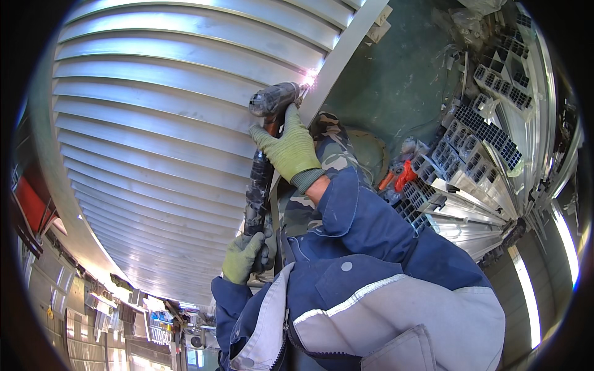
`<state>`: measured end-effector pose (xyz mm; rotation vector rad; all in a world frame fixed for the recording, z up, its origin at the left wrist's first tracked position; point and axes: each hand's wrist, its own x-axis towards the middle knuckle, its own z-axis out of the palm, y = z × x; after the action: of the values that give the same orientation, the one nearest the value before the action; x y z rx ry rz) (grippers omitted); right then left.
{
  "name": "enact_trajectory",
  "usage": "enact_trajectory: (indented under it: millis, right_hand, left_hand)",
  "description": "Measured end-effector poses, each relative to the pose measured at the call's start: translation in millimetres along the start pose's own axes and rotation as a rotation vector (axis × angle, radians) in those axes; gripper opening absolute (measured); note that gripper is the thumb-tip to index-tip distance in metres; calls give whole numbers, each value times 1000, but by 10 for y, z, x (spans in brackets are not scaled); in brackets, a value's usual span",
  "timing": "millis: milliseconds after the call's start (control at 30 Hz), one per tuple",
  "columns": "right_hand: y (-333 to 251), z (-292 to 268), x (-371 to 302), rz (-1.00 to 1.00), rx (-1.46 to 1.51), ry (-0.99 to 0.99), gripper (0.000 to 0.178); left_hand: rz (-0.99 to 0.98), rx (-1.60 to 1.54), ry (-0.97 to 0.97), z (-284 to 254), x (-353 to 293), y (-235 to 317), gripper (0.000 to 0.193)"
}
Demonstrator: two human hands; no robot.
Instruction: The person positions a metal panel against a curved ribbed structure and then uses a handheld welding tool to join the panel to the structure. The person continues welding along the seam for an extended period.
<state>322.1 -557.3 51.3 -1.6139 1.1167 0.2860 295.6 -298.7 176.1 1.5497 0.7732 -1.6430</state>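
Observation:
My right hand (288, 147), in a yellow-green glove, is closed round the red-and-black front part of a welding gun (258, 185), just behind its thick dark head. My left hand (243, 257), gloved alike, grips the taped black rear end of the gun lower down. A bright pinkish-white arc (308, 79) glows at the gun's tip. It burns where a slat of the louvred metal panel (167, 130) meets the flat side bar (343, 59). The gun's nozzle is partly lost in the glare.
Stacked aluminium profiles (486, 133) with square hollow ends lie to the right. An orange-red tool (405, 175) sits beside them on the green floor (396, 80). My camouflage-clad leg (337, 145) is close to the side bar. Shelves and workshop goods (161, 324) stand beyond the panel, lower left.

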Motion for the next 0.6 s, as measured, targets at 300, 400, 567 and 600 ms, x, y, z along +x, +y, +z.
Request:
enact_trajectory:
  millis: [300,400,567,600]
  right_hand:
    - [77,59,-50,-3,-24,-2,93]
    - [13,26,-78,40,8,-64,99]
    - [40,77,-144,27,15,-38,99]
    - [20,62,-149,35,28,-55,99]
  left_hand:
    - [-12,53,11,-15,-43,0,44]
    - [-21,58,17,-29,-67,-11,43]
    - [-32,41,20,-46,-95,-55,41]
    - [-29,27,17,-46,-103,-64,41]
